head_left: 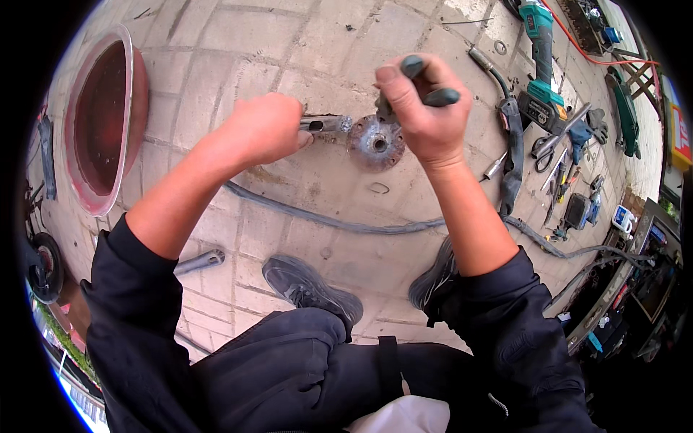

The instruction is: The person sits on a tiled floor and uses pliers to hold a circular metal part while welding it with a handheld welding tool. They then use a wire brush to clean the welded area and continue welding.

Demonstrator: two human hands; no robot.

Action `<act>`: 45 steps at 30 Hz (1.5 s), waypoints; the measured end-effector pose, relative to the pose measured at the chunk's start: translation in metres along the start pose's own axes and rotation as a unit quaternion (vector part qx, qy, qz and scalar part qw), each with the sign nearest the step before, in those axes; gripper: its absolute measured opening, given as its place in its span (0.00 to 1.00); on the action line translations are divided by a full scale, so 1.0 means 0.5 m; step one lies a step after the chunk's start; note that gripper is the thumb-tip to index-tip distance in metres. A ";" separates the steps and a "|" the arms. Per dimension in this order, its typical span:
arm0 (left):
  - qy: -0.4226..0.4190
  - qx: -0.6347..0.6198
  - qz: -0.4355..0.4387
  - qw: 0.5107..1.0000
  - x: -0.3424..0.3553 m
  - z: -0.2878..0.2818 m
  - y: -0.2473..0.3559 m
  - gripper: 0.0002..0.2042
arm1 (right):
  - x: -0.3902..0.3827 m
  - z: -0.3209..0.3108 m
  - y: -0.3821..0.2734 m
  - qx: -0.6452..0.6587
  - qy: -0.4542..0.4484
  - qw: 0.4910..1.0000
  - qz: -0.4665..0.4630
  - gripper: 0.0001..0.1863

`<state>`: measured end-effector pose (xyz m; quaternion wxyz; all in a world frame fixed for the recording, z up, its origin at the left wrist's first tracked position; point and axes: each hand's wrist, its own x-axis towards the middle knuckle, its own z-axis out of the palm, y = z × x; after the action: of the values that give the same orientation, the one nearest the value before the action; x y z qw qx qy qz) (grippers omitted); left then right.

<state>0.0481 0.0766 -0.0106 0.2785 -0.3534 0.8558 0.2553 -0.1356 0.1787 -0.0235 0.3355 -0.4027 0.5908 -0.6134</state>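
Note:
My left hand (271, 133) is closed around a metal tube (323, 124) with an oval hole in its side. The tube's rough, bright end reaches the edge of a round metal flange (377, 144), which has a central bore and several smaller holes. In my right hand (433, 112) is a pair of pliers (440, 97) with dark green handles, the fingers wrapped about them. Their jaws point down toward the flange's upper edge, partly hidden by the hand, so I cannot tell whether they grip it. A small bent wire (379, 188) lies below the flange.
A large red basin (144, 94) stands at left. A grey cable (325, 220) crosses the paving before my shoes, joining a welding torch (491, 68) at right. Beyond are a teal cordless grinder (541, 58) and scattered hand tools. Another tube (200, 262) lies near my left shoe.

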 end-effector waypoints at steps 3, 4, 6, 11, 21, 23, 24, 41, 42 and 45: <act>-0.007 -0.026 0.002 1.000 -0.005 0.011 -0.001 0.16 | -0.005 -0.014 -0.004 -0.011 -0.001 1.000 -0.014 0.14; -0.004 -0.030 0.004 1.000 -0.006 -0.004 0.004 0.16 | -0.023 -0.018 0.042 -0.068 -0.018 0.998 0.002 0.15; -0.009 -0.042 -0.003 0.999 -0.018 0.002 -0.006 0.16 | -0.034 0.000 0.056 -0.123 -0.028 0.990 -0.063 0.16; -0.025 -0.117 -0.024 0.993 -0.052 0.020 -0.047 0.19 | 0.073 -0.158 0.039 -0.238 0.015 0.966 0.096 0.23; -0.009 -0.300 0.061 0.952 -0.229 0.058 0.050 0.20 | -0.270 -0.011 -0.121 0.258 -0.148 0.730 0.615 0.29; 0.000 -0.291 0.081 0.953 -0.271 0.084 0.100 0.23 | -0.285 0.019 -0.131 0.305 -0.110 0.712 0.623 0.31; -0.005 -0.294 0.086 0.952 -0.285 0.098 0.122 0.24 | -0.291 0.026 -0.133 0.329 -0.094 0.700 0.627 0.31; 0.191 -0.427 -0.142 0.872 -0.246 0.169 -0.149 0.24 | 0.065 -0.256 0.037 -0.637 -0.270 0.722 -0.009 0.18; 0.262 -0.354 -0.141 0.887 -0.243 0.171 -0.186 0.26 | 0.094 -0.299 0.069 -0.683 -0.302 0.658 -0.092 0.22; 0.327 -0.324 -0.220 0.860 -0.284 0.182 -0.257 0.29 | 0.143 -0.325 0.120 -0.721 -0.396 0.521 -0.228 0.23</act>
<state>0.2555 0.1201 -0.0133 -0.0986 -0.6657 0.6666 0.3204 -0.3163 0.1843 -0.0724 -0.0214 -0.8294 0.5253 0.1888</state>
